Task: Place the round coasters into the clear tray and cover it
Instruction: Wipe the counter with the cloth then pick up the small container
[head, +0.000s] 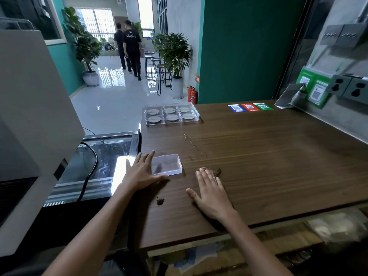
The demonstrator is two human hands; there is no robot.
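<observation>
A clear tray (196,113) with six compartments stands at the far left of the wooden counter, a grey round coaster (172,117) lying in each one. Near the front left lies a clear flat lid (169,163). My left hand (140,173) lies flat with straight fingers at the lid's left edge, touching it. My right hand (212,193) is spread flat on the counter, its fingertips at a small brown object (217,172) that I cannot make out.
The wooden counter (268,156) has three coloured QR stickers (250,107) at the back and a dark crumb (160,201) near the front. A glass display case (103,156) and a white machine (29,116) stand left. Two people walk away down the corridor.
</observation>
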